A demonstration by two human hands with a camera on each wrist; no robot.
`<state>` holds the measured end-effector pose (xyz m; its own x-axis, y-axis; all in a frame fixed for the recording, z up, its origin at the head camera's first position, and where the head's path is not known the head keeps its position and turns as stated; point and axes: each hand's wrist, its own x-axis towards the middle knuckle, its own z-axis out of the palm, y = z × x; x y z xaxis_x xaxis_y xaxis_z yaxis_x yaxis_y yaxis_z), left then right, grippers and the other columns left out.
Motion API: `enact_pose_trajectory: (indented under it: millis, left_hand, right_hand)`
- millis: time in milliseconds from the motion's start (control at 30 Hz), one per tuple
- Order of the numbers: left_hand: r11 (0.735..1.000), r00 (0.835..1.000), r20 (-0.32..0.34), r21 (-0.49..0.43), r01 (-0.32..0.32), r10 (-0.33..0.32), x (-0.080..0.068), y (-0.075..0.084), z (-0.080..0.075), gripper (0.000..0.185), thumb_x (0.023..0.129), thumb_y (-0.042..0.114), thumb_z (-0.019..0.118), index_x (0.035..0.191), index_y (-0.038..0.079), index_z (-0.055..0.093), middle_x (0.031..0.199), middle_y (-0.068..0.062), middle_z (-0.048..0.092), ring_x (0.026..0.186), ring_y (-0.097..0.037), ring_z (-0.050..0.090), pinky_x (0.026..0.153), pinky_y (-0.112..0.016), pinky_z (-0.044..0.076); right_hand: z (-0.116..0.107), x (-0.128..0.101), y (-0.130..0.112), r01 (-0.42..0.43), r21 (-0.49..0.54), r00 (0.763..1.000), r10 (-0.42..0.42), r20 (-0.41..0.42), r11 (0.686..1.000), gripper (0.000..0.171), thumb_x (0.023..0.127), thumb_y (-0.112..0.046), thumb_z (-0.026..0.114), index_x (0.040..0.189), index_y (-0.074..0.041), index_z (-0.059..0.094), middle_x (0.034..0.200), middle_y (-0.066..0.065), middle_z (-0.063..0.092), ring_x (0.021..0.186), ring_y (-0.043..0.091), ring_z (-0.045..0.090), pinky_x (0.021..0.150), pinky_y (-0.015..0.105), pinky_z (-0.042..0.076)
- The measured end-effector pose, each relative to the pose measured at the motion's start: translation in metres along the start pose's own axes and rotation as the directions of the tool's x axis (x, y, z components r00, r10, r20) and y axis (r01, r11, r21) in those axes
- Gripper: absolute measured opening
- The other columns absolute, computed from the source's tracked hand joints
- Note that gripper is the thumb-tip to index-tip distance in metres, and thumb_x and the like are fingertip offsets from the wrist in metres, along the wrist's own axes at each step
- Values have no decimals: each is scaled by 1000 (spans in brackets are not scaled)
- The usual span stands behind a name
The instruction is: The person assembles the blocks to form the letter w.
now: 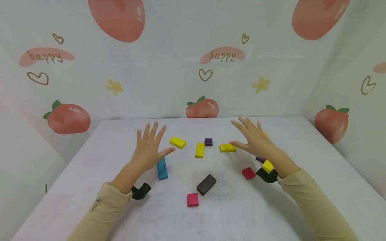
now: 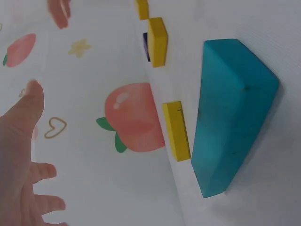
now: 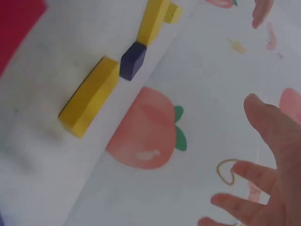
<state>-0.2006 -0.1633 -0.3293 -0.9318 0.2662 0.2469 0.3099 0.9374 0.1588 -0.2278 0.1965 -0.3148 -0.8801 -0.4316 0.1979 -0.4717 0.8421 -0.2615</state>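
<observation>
My left hand [image 1: 146, 153] is held over the table with its fingers spread and nothing in it. Nearest to it lies a long teal block [image 1: 162, 169], partly covered by the hand in the head view. On the other side my right hand [image 1: 254, 139] hovers with spread fingers, also holding nothing. A yellow block [image 1: 227, 148] lies just left of that hand, by the thumb. Below the right hand and wrist are a red block [image 1: 248, 173], another yellow block [image 1: 267, 166] and a purple block [image 1: 260, 160], the last partly hidden.
Between the hands lie two more yellow blocks [image 1: 199, 150] and a small dark purple block [image 1: 208, 142]. Closer to me are a dark brown block [image 1: 206, 184] and a pinkish-red block [image 1: 193, 199]. A white curtain with peach prints [image 1: 163, 83] stands behind the table.
</observation>
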Motion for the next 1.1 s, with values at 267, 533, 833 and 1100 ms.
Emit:
enact_pose_trajectory:
  millis: [267,533,833,1100]
  left_hand:
    - [973,989,148,-230,35,-1,-9,-18,-9,77,90,48,55,147,7,25,153,-22,23,140,-42,21,112,-61,20]
    - [946,954,297,-318,60,40,-22,-38,-6,78,88,50,57,145,4,29,149,-20,32,137,-41,28,110,-58,27]
    - [932,924,369,-360,45,98,-33,-40,4,86,78,44,72,142,2,32,147,-22,34,135,-41,31,108,-58,30]
    - [929,925,361,-371,22,122,-38,-41,12,88,74,37,77,141,0,33,144,-24,37,134,-42,33,108,-58,30]
  right_hand:
    - [5,31,-19,79,196,989,-102,111,977,64,87,-29,66,140,-6,39,144,15,42,134,33,37,110,52,32]
    - [21,64,-41,148,218,955,-197,223,965,50,88,-27,64,132,-8,50,136,10,52,127,30,46,107,45,39]
    - [43,97,-63,197,287,902,-288,323,938,49,88,-20,64,132,-4,49,134,15,54,123,34,50,103,45,42]
    - [64,120,-78,149,313,883,-269,386,938,51,87,-14,65,134,-6,47,137,12,51,124,31,50,104,42,43]
